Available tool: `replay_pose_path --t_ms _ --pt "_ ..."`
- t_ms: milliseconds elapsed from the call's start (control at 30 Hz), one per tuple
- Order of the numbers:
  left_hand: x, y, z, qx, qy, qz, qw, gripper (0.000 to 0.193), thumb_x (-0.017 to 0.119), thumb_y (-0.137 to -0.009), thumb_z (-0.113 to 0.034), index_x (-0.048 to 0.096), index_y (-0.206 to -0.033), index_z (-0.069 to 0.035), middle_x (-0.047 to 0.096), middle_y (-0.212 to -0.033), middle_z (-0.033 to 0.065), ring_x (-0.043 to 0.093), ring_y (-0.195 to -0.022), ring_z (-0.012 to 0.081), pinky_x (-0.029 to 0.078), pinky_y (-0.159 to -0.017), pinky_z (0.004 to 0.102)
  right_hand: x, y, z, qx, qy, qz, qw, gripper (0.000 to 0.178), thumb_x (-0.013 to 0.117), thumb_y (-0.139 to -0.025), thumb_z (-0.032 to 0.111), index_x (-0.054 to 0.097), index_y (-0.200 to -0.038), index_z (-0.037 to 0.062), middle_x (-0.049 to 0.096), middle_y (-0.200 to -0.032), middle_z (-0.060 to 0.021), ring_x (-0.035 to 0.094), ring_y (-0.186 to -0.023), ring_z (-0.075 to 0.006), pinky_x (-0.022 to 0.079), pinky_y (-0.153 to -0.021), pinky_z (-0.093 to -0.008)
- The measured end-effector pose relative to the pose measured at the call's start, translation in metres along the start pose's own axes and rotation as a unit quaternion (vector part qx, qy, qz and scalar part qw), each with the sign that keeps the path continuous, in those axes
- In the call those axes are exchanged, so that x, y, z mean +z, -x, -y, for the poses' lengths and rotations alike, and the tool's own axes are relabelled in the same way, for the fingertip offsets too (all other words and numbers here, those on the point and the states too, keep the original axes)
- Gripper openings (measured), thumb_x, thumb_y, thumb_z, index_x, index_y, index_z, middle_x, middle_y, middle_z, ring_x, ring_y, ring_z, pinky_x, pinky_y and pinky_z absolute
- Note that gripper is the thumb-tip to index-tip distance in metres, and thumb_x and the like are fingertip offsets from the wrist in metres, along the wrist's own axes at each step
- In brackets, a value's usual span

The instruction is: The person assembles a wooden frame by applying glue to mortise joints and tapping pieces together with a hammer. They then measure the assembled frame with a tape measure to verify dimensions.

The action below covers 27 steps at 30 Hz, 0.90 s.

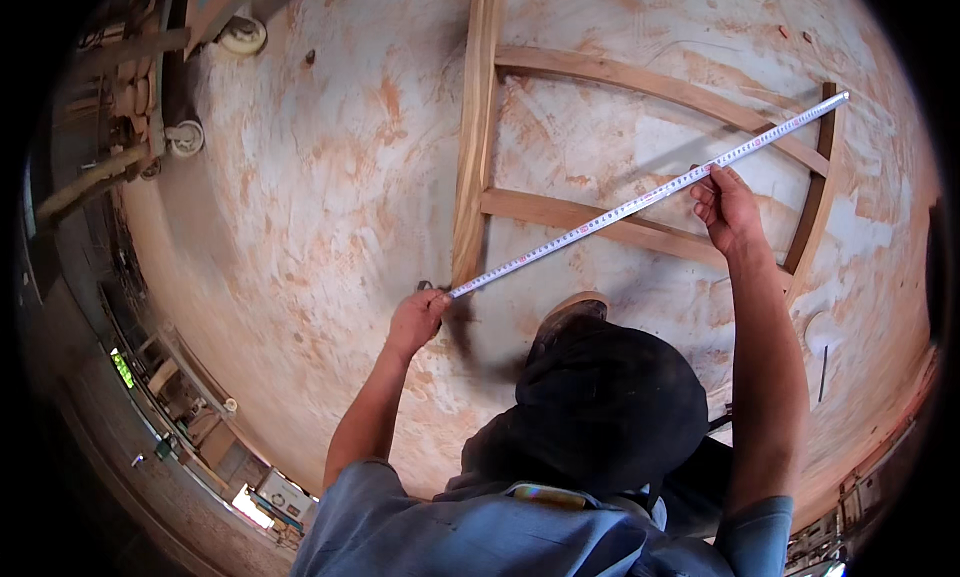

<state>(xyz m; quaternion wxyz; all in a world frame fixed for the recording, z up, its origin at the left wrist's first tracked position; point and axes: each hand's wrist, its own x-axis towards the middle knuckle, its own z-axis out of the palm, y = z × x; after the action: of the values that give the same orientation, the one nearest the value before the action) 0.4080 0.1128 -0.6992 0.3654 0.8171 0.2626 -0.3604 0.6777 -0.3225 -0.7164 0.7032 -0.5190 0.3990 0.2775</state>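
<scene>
A white tape measure [600, 222] is pulled out diagonally over a wooden frame [476, 137] on the floor. Its lower-left end is pinched in my left hand [418, 322], right by the near end of the frame's long beam. A small dark part shows at those fingers; what it is I cannot make out. Farther along, the fingers of my right hand [730, 209] close on the blade from below, between the two cross rails. Beyond that hand the blade runs on over the far rail [650, 82] and past the dark end piece [812, 202].
My shoe [575, 312] and dark-clad knee [620, 407] are just below the near rail [600, 220]. Wheeled wooden racks with a caster [243, 35] stand at the upper left. A round white disc [823, 331] lies at the right, with a thin dark rod [823, 375] beside it.
</scene>
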Motion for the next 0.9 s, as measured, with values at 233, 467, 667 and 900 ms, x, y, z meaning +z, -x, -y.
replay_pose_path --t_ms 233,467,667,900 --pt "0.005 -0.012 0.014 -0.053 0.047 0.077 0.994 0.027 0.052 -0.095 -0.027 0.061 -0.084 -0.004 0.054 -0.067 0.0024 0.053 -0.065 0.0133 0.045 -0.062 0.0298 -0.005 -0.007 -0.004 0.022 0.028 -0.039 0.999 0.014 0.047 -0.1 0.018 0.055 -0.095 0.008 0.057 -0.074 -0.0008 0.059 -0.06 -0.0102 0.047 -0.046 -0.024" --pt "-0.001 -0.019 0.004 -0.068 0.045 0.087 0.993 0.023 0.052 -0.094 -0.023 0.061 -0.086 -0.003 0.054 -0.071 0.0014 0.052 -0.07 0.0109 0.045 -0.066 0.0278 -0.002 -0.009 -0.003 0.019 0.036 -0.046 0.998 0.014 0.047 -0.1 0.018 0.054 -0.094 0.0077 0.057 -0.074 -0.0004 0.058 -0.06 -0.01 0.048 -0.046 -0.0232" --pt "0.001 -0.021 0.013 -0.045 0.014 0.094 0.994 0.025 0.05 -0.093 -0.029 0.063 -0.093 -0.007 0.063 -0.077 0.0121 0.062 -0.074 0.0279 0.048 -0.07 0.037 -0.003 -0.011 -0.004 0.02 0.034 -0.034 0.999 0.014 0.047 -0.1 0.018 0.054 -0.094 0.0078 0.057 -0.074 -0.0005 0.059 -0.06 -0.0102 0.048 -0.046 -0.0228" --pt "-0.001 -0.022 0.018 0.001 0.0 0.078 0.997 0.024 0.05 -0.092 -0.024 0.064 -0.095 -0.005 0.063 -0.082 0.0137 0.061 -0.077 0.0277 0.048 -0.072 0.0369 -0.002 -0.011 -0.004 0.018 0.032 -0.035 0.999 0.014 0.047 -0.1 0.018 0.054 -0.095 0.007 0.058 -0.074 -0.0007 0.06 -0.06 -0.01 0.05 -0.046 -0.0225"
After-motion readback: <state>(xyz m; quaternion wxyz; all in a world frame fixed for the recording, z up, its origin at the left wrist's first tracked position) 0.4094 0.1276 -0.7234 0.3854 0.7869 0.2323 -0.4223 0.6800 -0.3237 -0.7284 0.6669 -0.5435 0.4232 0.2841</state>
